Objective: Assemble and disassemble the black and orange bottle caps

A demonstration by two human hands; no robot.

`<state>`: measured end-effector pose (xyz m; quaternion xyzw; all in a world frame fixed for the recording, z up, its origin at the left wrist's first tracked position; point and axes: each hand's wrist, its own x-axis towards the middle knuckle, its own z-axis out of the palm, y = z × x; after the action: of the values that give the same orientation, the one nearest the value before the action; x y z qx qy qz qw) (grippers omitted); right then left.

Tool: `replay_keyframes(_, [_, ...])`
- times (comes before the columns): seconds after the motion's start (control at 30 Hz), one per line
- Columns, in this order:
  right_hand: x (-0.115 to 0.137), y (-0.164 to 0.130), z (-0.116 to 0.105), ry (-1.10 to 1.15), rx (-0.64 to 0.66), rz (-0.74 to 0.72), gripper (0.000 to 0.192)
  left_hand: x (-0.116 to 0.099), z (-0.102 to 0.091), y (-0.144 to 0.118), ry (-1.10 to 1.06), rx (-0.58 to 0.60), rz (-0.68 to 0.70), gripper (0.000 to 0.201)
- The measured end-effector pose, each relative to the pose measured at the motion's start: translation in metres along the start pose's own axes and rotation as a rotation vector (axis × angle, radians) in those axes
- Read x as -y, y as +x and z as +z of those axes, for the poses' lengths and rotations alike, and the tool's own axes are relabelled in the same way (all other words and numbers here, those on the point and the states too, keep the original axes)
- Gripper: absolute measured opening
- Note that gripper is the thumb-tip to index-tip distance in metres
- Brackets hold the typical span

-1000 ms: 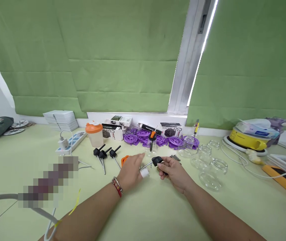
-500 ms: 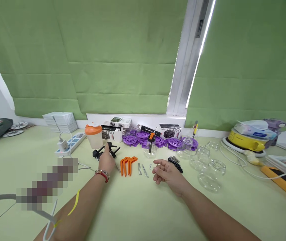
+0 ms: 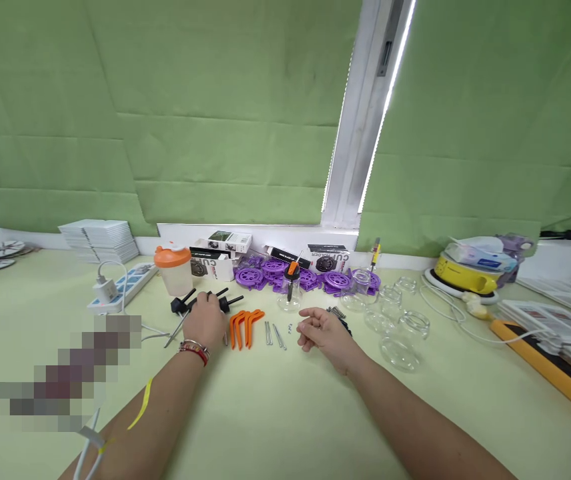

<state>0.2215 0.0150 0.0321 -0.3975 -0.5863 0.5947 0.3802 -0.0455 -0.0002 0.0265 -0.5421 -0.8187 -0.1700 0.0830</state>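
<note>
My left hand (image 3: 205,325) bends its fingers down over several black-handled parts with metal rods (image 3: 179,305); its fingertips are hidden, and it appears closed on one of them. Just right of it lie orange angled pieces (image 3: 239,329) in a row. Metal rods or long screws (image 3: 279,337) come after them, then tiny silver bits (image 3: 290,329). My right hand (image 3: 323,337) hovers by these bits, fingers loosely bent and apart, nothing visible in them. Behind it, dark small parts (image 3: 336,312) are partly covered. An orange-and-black screwdriver (image 3: 292,272) stands in a clear glass piece (image 3: 288,305).
Purple wheel-shaped parts (image 3: 250,278) lie along the back near cup holder boxes (image 3: 219,268). An orange-lidded cup (image 3: 174,275) and a power strip (image 3: 138,280) are left. Clear round pieces (image 3: 399,352), a yellow pot (image 3: 465,277) and an orange-edged case (image 3: 540,360) are right. A cable runs beside my left arm.
My left hand has gone from an outstretched finger to bent fingers over the black-handled parts, which have shifted. My right hand stays about where it was. The view has turned slightly right.
</note>
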Motion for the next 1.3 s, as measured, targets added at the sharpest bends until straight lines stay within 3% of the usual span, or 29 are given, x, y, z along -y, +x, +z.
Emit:
replay_keyframes(0.1, [0.003, 0.021, -0.002, -0.188, -0.151, -0.142, 0.047, -0.006, -0.003, -0.004, 0.087, -0.05, 0.146, 0.025])
replay_keyframes(0.2, [0.005, 0.053, -0.005, -0.413, -0.294, -0.247, 0.056, -0.004, 0.0, -0.004, 0.095, 0.01, 0.177, 0.027])
replay_keyframes(0.37, [0.001, 0.101, -0.002, -0.577, -0.35, -0.216, 0.071, 0.009, 0.004, 0.002, 0.084, 0.105, 0.123, 0.034])
replay_keyframes(0.53, [-0.014, 0.118, 0.009, -0.665, -0.398, -0.103, 0.054, 0.01, 0.005, 0.003, 0.089, 0.035, 0.143, 0.036])
replay_keyframes(0.7, [-0.007, 0.113, 0.01, -0.645, -0.436, -0.149, 0.043, 0.007, 0.005, 0.004, 0.045, 0.03, 0.147, 0.039])
replay_keyframes(0.8, [0.011, 0.092, 0.011, -0.662, -0.435, -0.243, 0.041, 0.002, 0.002, 0.002, -0.107, -0.113, 0.102, 0.053])
replay_keyframes(0.87, [0.023, 0.068, 0.017, -0.743, -0.396, -0.264, 0.043, -0.005, -0.002, -0.007, -0.309, -0.21, 0.205, 0.063])
replay_keyframes(0.93, [0.03, 0.037, 0.027, -0.861, -0.285, -0.247, 0.045, -0.017, -0.007, -0.023, -0.586, -0.216, 0.415, 0.071])
replay_keyframes(1.03, [0.03, -0.01, 0.046, -0.985, -0.114, -0.235, 0.038, -0.037, -0.016, -0.054, -0.95, -0.068, 0.543, 0.083])
replay_keyframes(1.1, [0.025, -0.035, 0.053, -0.975, -0.058, -0.27, 0.035, -0.048, -0.023, -0.072, -1.084, 0.074, 0.476, 0.077])
replay_keyframes(1.13, [0.022, -0.044, 0.053, -0.933, -0.023, -0.273, 0.036, -0.051, -0.027, -0.078, -1.137, 0.162, 0.414, 0.062])
replay_keyframes(1.23, [0.011, -0.053, 0.042, -0.564, 0.177, -0.15, 0.042, -0.055, -0.034, -0.084, -1.34, 0.387, 0.246, 0.035])
replay_keyframes(1.3, [0.0, -0.049, 0.029, -0.246, 0.185, 0.037, 0.049, -0.054, -0.032, -0.081, -1.465, 0.506, 0.166, 0.03])
